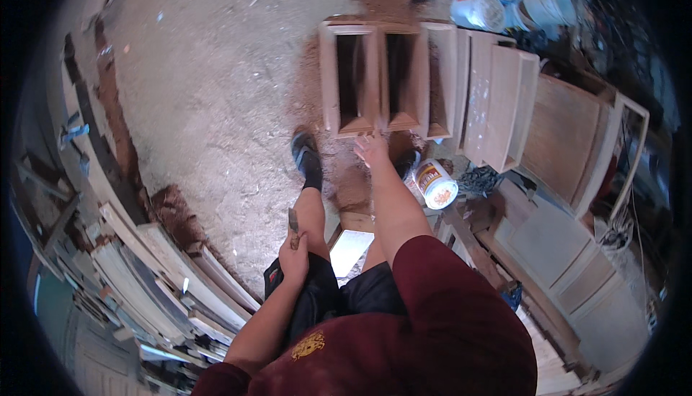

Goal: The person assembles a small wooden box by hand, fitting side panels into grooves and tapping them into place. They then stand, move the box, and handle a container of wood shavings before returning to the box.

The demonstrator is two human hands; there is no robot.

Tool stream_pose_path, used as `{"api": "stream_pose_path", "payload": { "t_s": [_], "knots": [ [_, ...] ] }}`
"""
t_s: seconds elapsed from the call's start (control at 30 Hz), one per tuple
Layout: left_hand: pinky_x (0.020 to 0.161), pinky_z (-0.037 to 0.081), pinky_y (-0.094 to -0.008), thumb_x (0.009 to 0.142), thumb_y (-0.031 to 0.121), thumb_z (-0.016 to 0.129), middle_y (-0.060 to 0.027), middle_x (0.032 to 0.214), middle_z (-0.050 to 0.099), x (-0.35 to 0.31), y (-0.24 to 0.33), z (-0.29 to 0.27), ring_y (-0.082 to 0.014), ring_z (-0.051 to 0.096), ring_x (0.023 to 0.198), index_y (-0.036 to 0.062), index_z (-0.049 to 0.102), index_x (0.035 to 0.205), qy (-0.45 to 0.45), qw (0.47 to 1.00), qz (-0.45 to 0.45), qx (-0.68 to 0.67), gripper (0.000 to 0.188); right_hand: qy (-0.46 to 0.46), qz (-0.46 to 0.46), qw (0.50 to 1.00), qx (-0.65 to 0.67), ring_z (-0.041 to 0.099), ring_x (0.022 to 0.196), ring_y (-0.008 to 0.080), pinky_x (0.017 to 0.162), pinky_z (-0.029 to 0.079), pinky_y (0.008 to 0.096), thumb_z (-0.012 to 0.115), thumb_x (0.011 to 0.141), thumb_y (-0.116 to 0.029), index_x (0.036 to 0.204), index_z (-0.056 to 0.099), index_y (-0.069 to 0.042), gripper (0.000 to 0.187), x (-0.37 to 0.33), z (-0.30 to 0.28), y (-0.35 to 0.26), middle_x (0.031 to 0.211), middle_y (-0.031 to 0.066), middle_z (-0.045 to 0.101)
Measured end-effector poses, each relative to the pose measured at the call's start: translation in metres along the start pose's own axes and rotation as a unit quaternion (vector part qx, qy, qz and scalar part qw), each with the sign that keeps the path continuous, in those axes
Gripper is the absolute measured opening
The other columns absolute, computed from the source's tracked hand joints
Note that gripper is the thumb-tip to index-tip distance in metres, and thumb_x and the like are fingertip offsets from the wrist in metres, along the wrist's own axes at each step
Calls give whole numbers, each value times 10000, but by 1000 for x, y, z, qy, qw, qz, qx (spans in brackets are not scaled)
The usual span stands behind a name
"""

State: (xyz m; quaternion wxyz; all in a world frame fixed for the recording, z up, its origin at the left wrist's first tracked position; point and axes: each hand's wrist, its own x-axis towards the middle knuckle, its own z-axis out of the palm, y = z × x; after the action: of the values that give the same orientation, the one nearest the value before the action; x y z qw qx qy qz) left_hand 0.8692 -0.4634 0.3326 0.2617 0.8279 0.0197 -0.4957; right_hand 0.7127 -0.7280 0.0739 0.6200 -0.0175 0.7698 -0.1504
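Note:
My left hand rests by my left thigh, closed around a small flat-bladed tool that looks like a putty knife, its blade pointing up and away. My right hand is stretched forward with fingers apart, at the near edge of a wooden drawer-like box. The fingertips look to touch that edge, though contact is hard to make out. Beside it stands a second narrow wooden box, its inside dark. More pale wooden box pieces line up to the right.
A white bucket with a label stands right of my right foot. Several buckets cluster at the far right. Wooden panels and a cabinet carcass crowd the right side. Boards are piled at the left. Reddish sawdust lies on the floor.

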Motion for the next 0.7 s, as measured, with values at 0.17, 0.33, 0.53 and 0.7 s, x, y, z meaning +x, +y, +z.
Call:
{"api": "stream_pose_path", "payload": {
  "t_s": [0.17,0.33,0.53,0.7],
  "knots": [
    [607,406,-305,958,203,613,-13,680,536,-9,7,11,-109,493,649,6,581,786,-44,999,-11,19,263,185,-315,741,-563,533,1249,392,1039,417,548,711,815,-547,1390,451,-17,824,-23,-13,-60,1403,233,510],
    [495,321,-275,965,234,630,10,597,450,-25,19,33,-79,412,532,70,492,707,-35,999,8,16,336,223,-470,558,-646,619,1158,353,960,508,454,743,822,-457,1432,363,12,858,0,12,-77,1206,205,657],
    [452,310,-263,962,251,651,19,560,433,-39,25,64,-66,408,486,102,470,708,-24,998,-41,28,346,30,-287,709,-643,706,946,351,803,582,452,772,802,-434,1350,377,13,811,40,27,-96,1064,212,699],
    [457,311,-265,956,234,654,19,551,426,-56,33,116,-67,398,480,95,462,710,-18,1000,-6,11,342,12,-459,659,-596,597,1171,373,978,494,488,749,817,-449,1470,324,-35,882,21,-30,-114,1221,221,632]
  ]
}}
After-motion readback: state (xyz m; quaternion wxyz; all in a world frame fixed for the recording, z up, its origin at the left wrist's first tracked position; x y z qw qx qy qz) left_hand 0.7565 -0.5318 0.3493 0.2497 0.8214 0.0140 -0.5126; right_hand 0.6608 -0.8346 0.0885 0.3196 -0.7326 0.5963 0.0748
